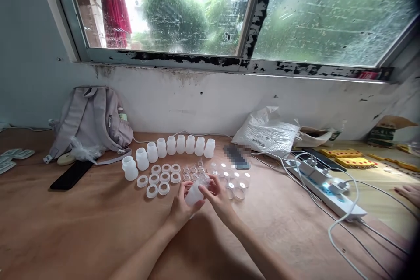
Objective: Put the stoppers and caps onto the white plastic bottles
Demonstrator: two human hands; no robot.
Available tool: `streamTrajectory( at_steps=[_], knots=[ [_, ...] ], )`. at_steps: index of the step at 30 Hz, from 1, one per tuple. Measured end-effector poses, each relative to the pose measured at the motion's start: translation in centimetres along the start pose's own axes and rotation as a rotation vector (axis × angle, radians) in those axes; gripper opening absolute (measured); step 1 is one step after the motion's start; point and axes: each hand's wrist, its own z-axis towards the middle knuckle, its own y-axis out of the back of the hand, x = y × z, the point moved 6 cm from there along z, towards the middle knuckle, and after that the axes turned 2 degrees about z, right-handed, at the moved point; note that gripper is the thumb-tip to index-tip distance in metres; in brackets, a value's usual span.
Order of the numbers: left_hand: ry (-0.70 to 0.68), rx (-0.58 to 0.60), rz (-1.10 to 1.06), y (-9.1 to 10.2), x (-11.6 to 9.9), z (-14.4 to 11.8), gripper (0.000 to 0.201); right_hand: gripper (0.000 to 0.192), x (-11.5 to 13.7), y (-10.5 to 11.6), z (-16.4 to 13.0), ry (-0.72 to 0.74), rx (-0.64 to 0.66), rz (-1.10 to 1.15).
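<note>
A small frosted-white plastic bottle point(194, 195) is tilted in front of me, its top leaning to the right. My left hand point(180, 205) wraps around its body. The thumb and fingers of my right hand point(217, 194) close on a clear piece point(204, 179) at the bottle's top; its exact shape is partly hidden by the fingers. Just behind my hands lie several clear nipple-like pieces point(186, 170). White screw rings point(163, 188) sit in rows to the left, and clear round caps point(239, 193) stand beside my right hand.
Several open frosted bottles point(171, 145) form an arc at the back. A backpack point(95, 118) and a black phone point(72, 176) lie left. A silver bag point(267, 130), another phone point(241, 162), a power strip point(341, 203) and loose cables are on the right. Another person's hand point(410, 193) shows at the right edge.
</note>
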Motion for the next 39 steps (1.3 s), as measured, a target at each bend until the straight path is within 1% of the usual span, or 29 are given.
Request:
streamTrajectory(
  at_steps=[2,3,4,6,8,9,11,14,16,20,23,28,31,33,34,35,36,37,39],
  knots=[
    [-0.047,-0.042,0.072,0.4,0.0,0.1,0.056,0.040,1.6,1.3,0.9,0.060,-0.030,-0.032],
    [-0.077,-0.074,0.115,0.8,0.0,0.2,0.054,0.041,2.5,2.2,1.7,0.104,-0.059,-0.046],
    [-0.113,-0.112,0.169,1.2,-0.1,0.3,0.049,0.043,3.7,3.6,2.6,0.177,-0.154,-0.063],
    [-0.210,-0.174,0.310,2.0,-0.4,0.5,0.037,0.050,5.5,6.9,4.6,0.318,-0.390,-0.154],
    [-0.323,-0.198,0.469,2.4,-0.8,0.6,0.031,0.054,5.8,9.5,6.9,0.371,-0.547,-0.298],
    [-0.373,-0.204,0.542,2.6,-1.0,0.6,0.029,0.055,5.3,10.5,8.2,0.352,-0.569,-0.376],
    [-0.430,-0.219,0.655,2.9,-1.2,0.7,0.028,0.054,3.3,11.5,10.7,0.277,-0.505,-0.494],
    [-0.437,-0.267,0.764,3.7,-1.0,0.9,0.029,0.054,0.0,12.4,13.3,0.156,-0.454,-0.596],
    [-0.419,-0.299,0.822,4.3,-0.8,1.1,0.028,0.051,-1.4,12.7,14.3,0.130,-0.453,-0.607],
    [-0.360,-0.367,0.897,5.8,-0.3,1.7,0.026,0.045,-2.3,13.0,15.9,0.127,-0.439,-0.602],
    [-0.311,-0.388,0.933,6.4,0.1,2.0,0.025,0.045,-2.6,12.8,16.6,0.139,-0.412,-0.601],
    [-0.274,-0.328,0.983,5.8,1.0,1.9,0.025,0.047,-2.9,12.3,17.0,0.165,-0.377,-0.608],
    [-0.259,-0.294,1.022,5.5,1.4,1.9,0.025,0.058,-2.0,11.8,16.6,0.204,-0.372,-0.619],
    [-0.249,-0.282,1.050,5.5,1.5,2.0,0.026,0.062,-0.5,11.3,15.5,0.287,-0.419,-0.620],
    [-0.246,-0.278,1.062,5.5,1.5,2.0,0.026,0.061,0.4,10.9,14.5,0.346,-0.452,-0.611],
    [-0.243,-0.275,1.070,5.4,1.4,2.1,0.025,0.055,1.3,10.4,13.2,0.413,-0.479,-0.588],
    [-0.243,-0.268,1.073,5.4,1.4,2.1,0.023,0.048,1.9,9.6,11.8,0.454,-0.470,-0.547],
    [-0.247,-0.257,1.071,5.2,1.3,2.1,0.020,0.040,2.1,8.5,10.4,0.457,-0.418,-0.497],
    [-0.268,-0.218,1.050,4.7,1.0,2.1,0.013,0.025,1.2,5.6,7.6,0.383,-0.222,-0.424]
  ],
)
